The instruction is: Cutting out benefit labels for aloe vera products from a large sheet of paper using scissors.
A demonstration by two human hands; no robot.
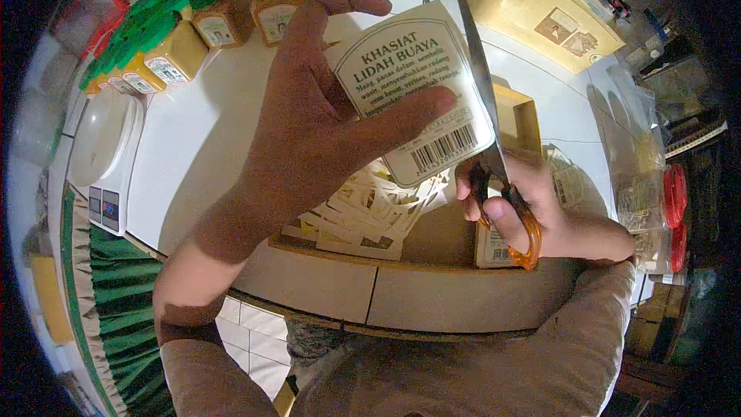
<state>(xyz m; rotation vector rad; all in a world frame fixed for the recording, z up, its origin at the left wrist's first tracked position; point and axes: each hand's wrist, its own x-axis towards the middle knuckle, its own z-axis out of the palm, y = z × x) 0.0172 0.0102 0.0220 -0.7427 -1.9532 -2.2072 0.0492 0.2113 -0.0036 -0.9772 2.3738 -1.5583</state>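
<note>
My left hand (324,104) holds a printed paper label (414,69) with rounded lower corners, thumb across its front. The label bears writing and a barcode. In my right hand (532,208) is a pair of scissors (524,231) with amber plastic handles, its blades pointing up along the label's right edge. Part of the blades is hidden behind the label. Below the label, a heap of paper offcuts (370,214) lies in a shallow cardboard tray (440,243). More printed labels (496,248) stand at the tray's right end, partly behind the scissors handles.
Several green-lidded jars (275,6) of powder line the back left of the white tiled counter (324,278). A digital kitchen scale (116,185) stands at the left edge. A yellowish box (550,6) is at the back right, and red-lidded containers (674,197) are at the far right.
</note>
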